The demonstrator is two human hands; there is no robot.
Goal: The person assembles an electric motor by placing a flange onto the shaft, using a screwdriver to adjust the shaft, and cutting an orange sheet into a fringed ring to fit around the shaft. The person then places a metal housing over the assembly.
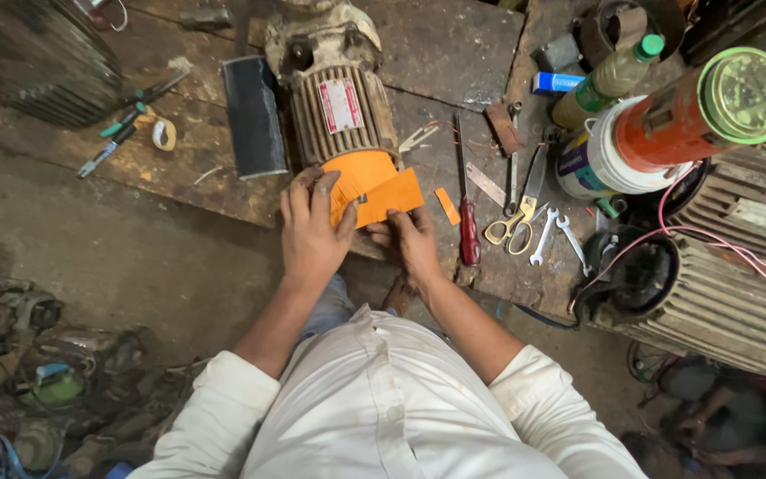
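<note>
One orange sheet (pixel 374 188), folded, at the near end of one ribbed electric motor (pixel 339 111), lying at the front edge of the wooden surface (pixel 454 53). Left hand (pixel 312 226) lies flat over the sheet's left part, fingers spread and pressing it; right hand (pixel 412 239) pinches the sheet's lower edge from 5 o'clock. One small orange offcut (pixel 447 206) just beside the sheet at 3 o'clock. Further at 3 o'clock: one red-handled screwdriver (pixel 468 226), one pair of yellow-handled scissors (pixel 516 213), two small spanners (pixel 558 235). One black slab (pixel 254 115) at 10 o'clock from the sheet, beside the motor. One white bucket (pixel 605 160) at 2 o'clock. Open boards lie left of the slab; the right side is crowded with tools.
</note>
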